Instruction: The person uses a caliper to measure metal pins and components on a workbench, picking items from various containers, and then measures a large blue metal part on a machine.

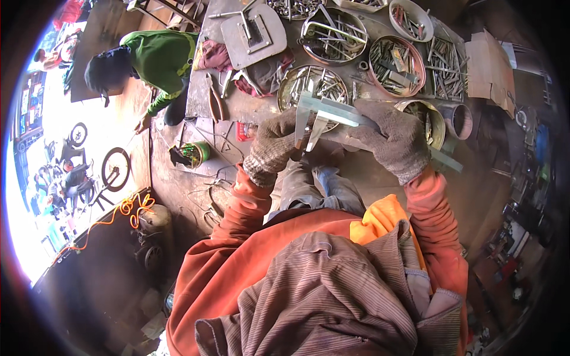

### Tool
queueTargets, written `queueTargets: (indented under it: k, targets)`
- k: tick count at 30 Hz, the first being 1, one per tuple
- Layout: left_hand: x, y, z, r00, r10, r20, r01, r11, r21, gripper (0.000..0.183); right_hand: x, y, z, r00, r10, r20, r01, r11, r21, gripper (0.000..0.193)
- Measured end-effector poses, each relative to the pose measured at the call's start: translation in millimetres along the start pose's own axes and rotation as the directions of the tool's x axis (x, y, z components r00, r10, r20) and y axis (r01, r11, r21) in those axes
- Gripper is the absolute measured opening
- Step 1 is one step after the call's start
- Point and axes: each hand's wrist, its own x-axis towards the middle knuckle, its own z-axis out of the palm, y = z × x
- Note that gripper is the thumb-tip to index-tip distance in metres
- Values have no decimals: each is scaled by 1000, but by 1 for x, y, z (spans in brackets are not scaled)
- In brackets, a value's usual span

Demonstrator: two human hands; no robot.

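Note:
Both my hands wear thick brown knitted gloves. A steel caliper (339, 113) is gripped in my right hand (393, 140), with its beam sticking out beyond the glove on the far side. The caliper's jaws lie to the left, against the fingers of my left hand (272, 147). Those fingers are closed on a small brownish metal piece (303, 134) at the jaws; its full shape is hidden. Just behind the caliper, a round tin of metal pins (291, 102) stands on the bench.
Several round containers crowd the bench, among them a tin with a curved handle (332, 56) and a reddish tin (421, 71). Pliers (216, 99) and a metal plate (254, 37) lie left. A cardboard box (488, 71) stands right. A person in green (160, 62) bends nearby at left.

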Motion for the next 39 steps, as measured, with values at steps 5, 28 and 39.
queueTargets:
  k: [5, 28, 39]
  targets:
    - [-5, 2, -2, 996, -64, -56, 64, 998, -11, 32, 0, -1, 2, 998, -60, 29, 61, 998, -34, 31]
    - [-7, -21, -37, 948, -166, -272, 217, 961, 170, 28, -21, 20, 21, 899, 434, -51, -409, 877, 252, 33]
    - [91, -57, -106, 959, 197, -202, 9, 695, 719, 28, -129, 112, 99, 738, 646, 195, -674, 702, 230, 21]
